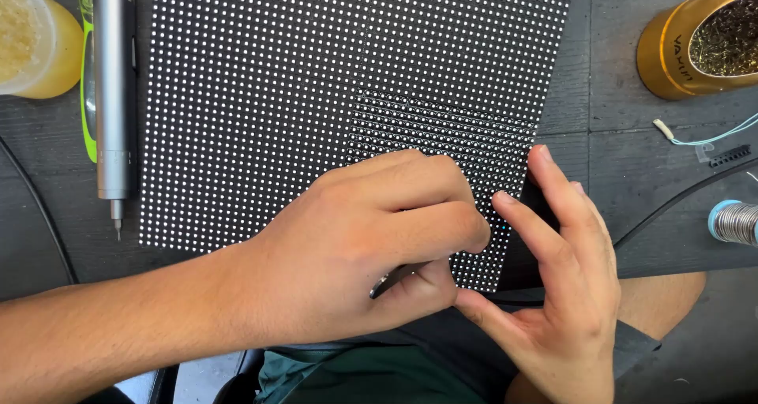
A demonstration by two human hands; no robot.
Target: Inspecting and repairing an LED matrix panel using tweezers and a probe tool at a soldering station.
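One LED dot-matrix panel (316,80), black with rows of white dots, lies flat on the dark table (632,159), reaching from the far edge to the near edge and overhanging it a little. A patch toward its near right corner looks dimmer, dots smaller. One dot there glows blue-green.

Left hand (371,246) rests on the panel's near right part, fingers curled in tight, pinching one thin dark tool (392,280) between thumb and fingers; only a short piece shows, tip hidden. Right hand (560,293) is at the panel's near right corner, fingers spread and loose, index and middle fingertips touching the panel edge, thumb pointing at the left hand. It grips nothing.

Left of the panel: one grey pen-shaped electric screwdriver (113,96), bit pointing to the near edge, just beside the panel. One green-handled tool (85,72) lies under it. One yellow cup (35,41) at the far left corner.

Right side: one gold tin of brass wool (695,45) at the far right corner, one solder spool (736,222) at the right edge, one black cable (671,203), one thin light wire (711,140), one small black pin strip (728,157).
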